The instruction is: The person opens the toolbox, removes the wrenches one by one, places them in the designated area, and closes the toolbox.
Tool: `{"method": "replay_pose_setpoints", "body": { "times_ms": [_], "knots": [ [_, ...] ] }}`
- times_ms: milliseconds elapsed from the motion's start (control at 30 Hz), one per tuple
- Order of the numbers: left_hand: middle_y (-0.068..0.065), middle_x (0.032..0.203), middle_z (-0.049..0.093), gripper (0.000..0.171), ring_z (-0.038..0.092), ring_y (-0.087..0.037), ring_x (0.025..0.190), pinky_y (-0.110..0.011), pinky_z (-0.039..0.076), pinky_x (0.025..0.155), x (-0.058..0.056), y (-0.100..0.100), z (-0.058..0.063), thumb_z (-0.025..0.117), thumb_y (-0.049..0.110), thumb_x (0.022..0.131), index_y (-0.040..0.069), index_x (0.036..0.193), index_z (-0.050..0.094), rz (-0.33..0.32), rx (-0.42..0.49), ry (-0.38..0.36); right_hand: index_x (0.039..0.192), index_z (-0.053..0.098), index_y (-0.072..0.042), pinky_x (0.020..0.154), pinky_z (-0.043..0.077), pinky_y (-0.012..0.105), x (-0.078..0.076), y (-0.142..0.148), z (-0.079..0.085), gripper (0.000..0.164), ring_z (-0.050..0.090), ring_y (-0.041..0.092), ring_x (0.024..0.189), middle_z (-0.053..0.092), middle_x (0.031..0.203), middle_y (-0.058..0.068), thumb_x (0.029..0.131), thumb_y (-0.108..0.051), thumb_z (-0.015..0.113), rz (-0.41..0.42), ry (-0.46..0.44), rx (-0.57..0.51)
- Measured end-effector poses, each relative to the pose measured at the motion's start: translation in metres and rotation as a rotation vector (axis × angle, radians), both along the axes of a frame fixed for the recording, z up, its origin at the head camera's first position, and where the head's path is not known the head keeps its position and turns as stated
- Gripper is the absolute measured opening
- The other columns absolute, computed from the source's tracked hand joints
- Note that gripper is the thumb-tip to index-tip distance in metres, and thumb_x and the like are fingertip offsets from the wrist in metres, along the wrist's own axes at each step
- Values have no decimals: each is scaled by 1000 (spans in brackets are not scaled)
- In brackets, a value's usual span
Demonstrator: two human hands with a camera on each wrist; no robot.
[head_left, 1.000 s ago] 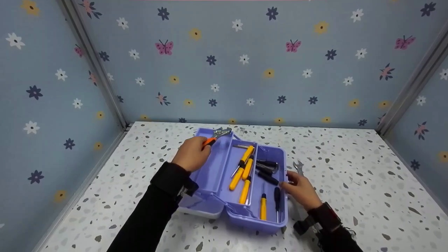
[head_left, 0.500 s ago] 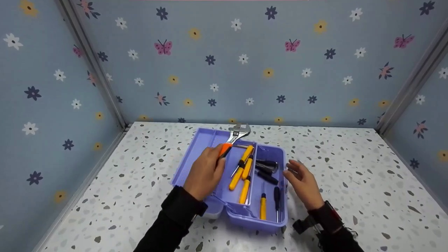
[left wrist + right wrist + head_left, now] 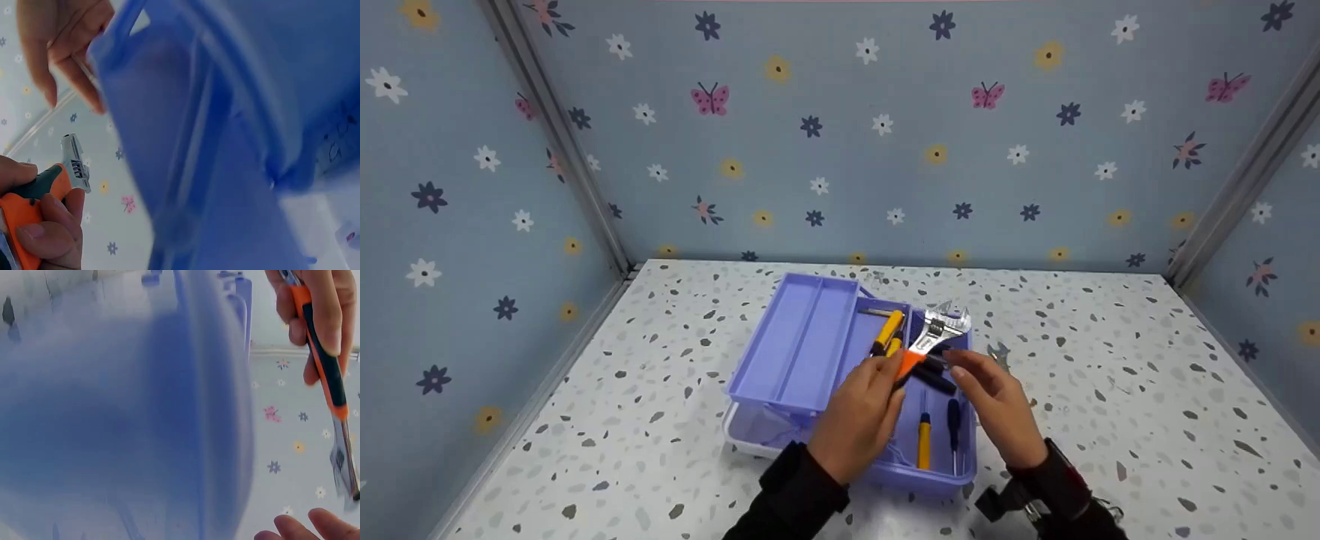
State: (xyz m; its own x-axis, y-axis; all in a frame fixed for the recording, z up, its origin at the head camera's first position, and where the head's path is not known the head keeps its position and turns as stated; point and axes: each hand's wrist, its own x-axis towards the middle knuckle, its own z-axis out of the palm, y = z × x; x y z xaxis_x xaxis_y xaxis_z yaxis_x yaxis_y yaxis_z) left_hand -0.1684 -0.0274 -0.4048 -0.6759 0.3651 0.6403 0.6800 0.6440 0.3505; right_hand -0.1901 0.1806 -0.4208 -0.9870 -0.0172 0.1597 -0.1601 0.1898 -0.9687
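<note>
My left hand (image 3: 859, 420) grips an adjustable wrench (image 3: 919, 349) by its orange and black handle. Its metal head points up and away, above the right side of an open purple toolbox (image 3: 971, 450). In the left wrist view, fingers curl round the wrench's handle (image 3: 22, 216). Close to the wrench's head, my right hand (image 3: 1001, 412) is held with loosely bent fingers and a visible gap under the thumb. In the right wrist view only fingertips of the right hand (image 3: 320, 530) show, below and apart from the wrench (image 3: 340, 461).
The toolbox's left tray (image 3: 791, 337) is raised beside its main part. Yellow-handled screwdrivers (image 3: 924, 442) and black-handled tools (image 3: 936, 380) lie inside. A metal wrench (image 3: 999, 354) lies on the speckled table, partly behind the right hand. Patterned walls enclose the back and sides.
My left hand has carried the adjustable wrench rightward from over the left tray to over the right compartment. My right hand has left the box's right side and shifted slightly left toward the wrench.
</note>
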Motion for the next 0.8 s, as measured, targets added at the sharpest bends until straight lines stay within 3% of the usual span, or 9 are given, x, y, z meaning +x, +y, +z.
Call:
{"method": "replay_pose_setpoints", "body": {
  "times_ms": [200,433,667,800],
  "knots": [
    [-15,118,61,47,61,-23,109,-34,54,94,5,11,-12,58,12,98,-3,140,48,-29,-60,12,113,66,0,91,53,23,6,-9,1,23,67,13,103,70,113,13,100,-15,55,46,-8,-34],
    [-14,120,60,47,59,-23,112,-35,52,97,8,16,-22,58,12,98,-3,141,47,-32,-65,43,104,63,8,89,56,26,10,-17,0,23,70,12,96,71,107,15,101,-13,53,82,-22,-61],
    [-12,118,61,48,61,-20,108,-29,53,93,11,21,-28,64,12,94,-2,138,51,19,-94,112,100,62,10,88,58,30,10,-22,-4,25,71,14,97,71,104,15,100,-14,55,121,-34,-100],
    [-11,116,62,51,62,-18,104,-25,55,88,15,27,-33,68,13,91,0,137,53,84,-134,145,101,63,9,86,58,30,13,-23,-3,26,71,16,96,71,100,11,99,-17,57,89,-112,-138]
  ]
}}
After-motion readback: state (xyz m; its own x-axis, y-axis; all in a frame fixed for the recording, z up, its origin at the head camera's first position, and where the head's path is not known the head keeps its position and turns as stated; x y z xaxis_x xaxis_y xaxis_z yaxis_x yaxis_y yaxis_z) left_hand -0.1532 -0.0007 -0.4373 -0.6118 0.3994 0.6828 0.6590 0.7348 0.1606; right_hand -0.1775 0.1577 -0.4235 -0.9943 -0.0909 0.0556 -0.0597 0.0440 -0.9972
